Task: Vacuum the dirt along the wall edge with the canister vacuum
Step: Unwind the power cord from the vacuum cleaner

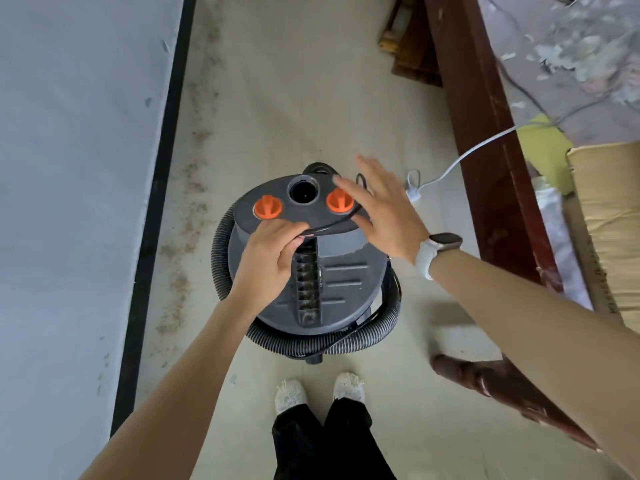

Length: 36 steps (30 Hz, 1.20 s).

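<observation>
A grey canister vacuum (341,282) stands on the floor in front of my feet, with two orange knobs and a round port on its top. Its black ribbed hose (322,341) is coiled around the body. My left hand (268,259) rests on the lid near the handle, fingers curled on a thin black cord at the rim. My right hand (384,209) hovers with fingers spread over the right orange knob (338,201). Brown dirt (183,237) lies in a strip on the floor beside the black baseboard (152,216) of the wall at the left.
A dark red wooden bed frame (485,140) runs along the right, with a cardboard box (609,230) behind it. A white power cable and plug (415,192) lie on the floor right of the vacuum. Wooden pieces (408,39) sit at the far end.
</observation>
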### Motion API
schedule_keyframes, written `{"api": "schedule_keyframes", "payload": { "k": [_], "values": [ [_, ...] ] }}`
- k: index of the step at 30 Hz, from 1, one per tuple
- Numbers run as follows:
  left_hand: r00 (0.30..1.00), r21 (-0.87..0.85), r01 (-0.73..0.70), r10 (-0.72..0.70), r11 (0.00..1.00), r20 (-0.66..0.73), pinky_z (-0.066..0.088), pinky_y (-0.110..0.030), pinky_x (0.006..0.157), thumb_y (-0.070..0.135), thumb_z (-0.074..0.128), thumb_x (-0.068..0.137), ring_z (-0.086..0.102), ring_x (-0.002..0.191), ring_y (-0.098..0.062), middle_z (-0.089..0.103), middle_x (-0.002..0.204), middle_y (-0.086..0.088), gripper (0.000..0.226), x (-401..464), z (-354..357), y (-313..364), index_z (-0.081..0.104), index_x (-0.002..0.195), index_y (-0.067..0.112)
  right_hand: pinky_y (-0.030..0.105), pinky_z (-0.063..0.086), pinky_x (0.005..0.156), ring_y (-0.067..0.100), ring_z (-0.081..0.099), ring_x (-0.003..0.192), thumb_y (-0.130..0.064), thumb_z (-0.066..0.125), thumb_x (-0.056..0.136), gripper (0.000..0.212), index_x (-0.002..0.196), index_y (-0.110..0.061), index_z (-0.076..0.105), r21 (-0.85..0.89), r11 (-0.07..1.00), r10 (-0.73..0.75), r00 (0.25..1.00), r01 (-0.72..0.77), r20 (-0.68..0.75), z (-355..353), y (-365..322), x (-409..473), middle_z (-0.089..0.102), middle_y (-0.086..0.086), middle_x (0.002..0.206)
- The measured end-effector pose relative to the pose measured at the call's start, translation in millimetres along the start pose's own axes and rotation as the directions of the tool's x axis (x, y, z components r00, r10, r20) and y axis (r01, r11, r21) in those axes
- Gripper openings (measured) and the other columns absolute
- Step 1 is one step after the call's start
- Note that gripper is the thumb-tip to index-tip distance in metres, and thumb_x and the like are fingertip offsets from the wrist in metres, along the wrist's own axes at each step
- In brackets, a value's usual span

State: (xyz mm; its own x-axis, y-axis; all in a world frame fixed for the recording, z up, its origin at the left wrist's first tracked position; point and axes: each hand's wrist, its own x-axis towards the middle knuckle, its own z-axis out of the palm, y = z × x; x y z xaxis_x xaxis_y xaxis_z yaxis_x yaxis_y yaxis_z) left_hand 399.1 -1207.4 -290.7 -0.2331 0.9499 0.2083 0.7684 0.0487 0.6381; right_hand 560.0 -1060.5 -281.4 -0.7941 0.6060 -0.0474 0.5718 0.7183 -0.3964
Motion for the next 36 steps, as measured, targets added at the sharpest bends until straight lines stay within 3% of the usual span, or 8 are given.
{"api": "schedule_keyframes", "payload": {
  "k": [2,4,8,14,18,22,29,36],
  "values": [
    [0.999,-0.013,-0.017,0.017,1.0,-0.033,0.045,-0.04,0.081,0.0,0.051,0.09,0.06,0.089,-0.033,0.066,0.093,-0.015,0.02,-5.3,-1.5,8.2,0.067,0.103,-0.003,0.053,0.018,0.113,0.032,0.042,0.127,-0.005,0.05,0.094,0.017,0.109,-0.004,0.059,-0.016,0.997,-0.076,0.985,0.079,0.155,-6.6,7.7,-4.1,0.052,0.015,0.127],
    [0.993,-0.014,0.064,-0.065,0.998,-0.096,0.046,-0.04,0.079,0.006,0.048,0.092,0.06,0.087,-0.033,0.066,0.094,-0.015,0.022,-8.9,-2.5,12.2,0.065,0.104,-0.002,0.044,0.035,0.097,0.032,0.052,0.092,-0.011,0.045,0.098,0.017,0.093,-0.001,0.057,0.001,1.0,-0.021,0.986,0.021,0.163,-9.9,18.2,-18.4,0.056,0.011,0.091],
    [0.957,0.004,0.229,-0.225,0.973,-0.182,0.043,-0.035,0.078,0.006,0.047,0.094,0.061,0.088,-0.034,0.067,0.097,-0.017,0.023,-16.3,-2.9,8.2,0.064,0.109,-0.002,0.039,0.043,0.072,0.032,0.055,0.094,-0.025,0.047,0.098,0.027,0.1,-0.002,0.06,-0.045,0.965,0.259,0.966,-0.259,-0.011,-16.1,39.8,-65.3,0.061,0.014,0.097],
    [0.917,-0.002,0.369,-0.365,0.929,-0.16,0.045,-0.041,0.085,0.004,0.05,0.094,0.06,0.095,-0.035,0.066,0.102,-0.016,0.022,-61.0,-3.0,17.7,0.065,0.11,0.0,0.034,0.043,0.064,0.027,0.058,0.073,-0.032,0.043,0.1,0.03,0.097,-0.008,0.061,0.06,0.911,0.389,0.899,-0.408,0.202,6.6,6.8,-139.6,0.063,0.006,0.076],
    [0.836,0.006,0.548,-0.547,0.837,-0.053,0.044,-0.039,0.082,0.015,0.042,0.099,0.058,0.098,-0.034,0.064,0.109,-0.016,0.028,-106.7,-20.1,13.5,0.062,0.115,0.003,0.019,0.034,0.044,0.007,0.034,0.041,-0.024,0.036,0.102,0.027,0.091,-0.011,0.057,0.487,0.462,0.429,0.668,-0.741,0.608,27.6,-53.3,-159.8,0.036,-0.001,0.054],
    [0.752,0.074,0.659,-0.656,0.748,-0.062,0.044,-0.039,0.075,0.018,0.037,0.101,0.056,0.091,-0.034,0.062,0.102,-0.015,0.03,-141.7,-59.5,-1.8,0.06,0.115,0.005,0.024,0.027,0.048,0.007,0.023,0.036,-0.021,0.027,0.103,0.028,0.101,-0.011,0.053,0.456,0.337,0.319,0.556,-0.824,0.768,41.5,-115.0,-149.9,0.026,-0.002,0.055],
    [0.718,0.014,0.687,-0.675,0.727,-0.173,0.043,-0.044,0.09,0.02,0.036,0.101,0.056,0.087,-0.029,0.06,0.093,-0.009,0.028,-189.0,-171.4,-39.6,0.06,0.11,0.007,0.02,0.018,0.043,0.01,0.019,0.049,-0.013,0.03,0.104,0.024,0.108,-0.004,0.052,0.66,0.286,0.273,0.719,-0.695,0.639,25.8,-250.2,-85.8,0.025,0.0,0.061],
    [0.794,-0.176,0.551,-0.577,0.816,-0.191,0.035,-0.005,0.056,0.02,0.04,0.099,0.052,0.066,0.002,0.05,0.083,0.005,0.01,-188.1,-289.6,-73.0,0.049,0.096,0.02,0.017,0.026,0.041,0.006,0.03,0.038,-0.01,0.029,0.104,0.03,0.087,-0.008,0.054,0.894,-0.032,0.129,0.885,-0.448,0.448,-13.3,-401.0,6.4,0.032,0.0,0.062]
  ]
}}
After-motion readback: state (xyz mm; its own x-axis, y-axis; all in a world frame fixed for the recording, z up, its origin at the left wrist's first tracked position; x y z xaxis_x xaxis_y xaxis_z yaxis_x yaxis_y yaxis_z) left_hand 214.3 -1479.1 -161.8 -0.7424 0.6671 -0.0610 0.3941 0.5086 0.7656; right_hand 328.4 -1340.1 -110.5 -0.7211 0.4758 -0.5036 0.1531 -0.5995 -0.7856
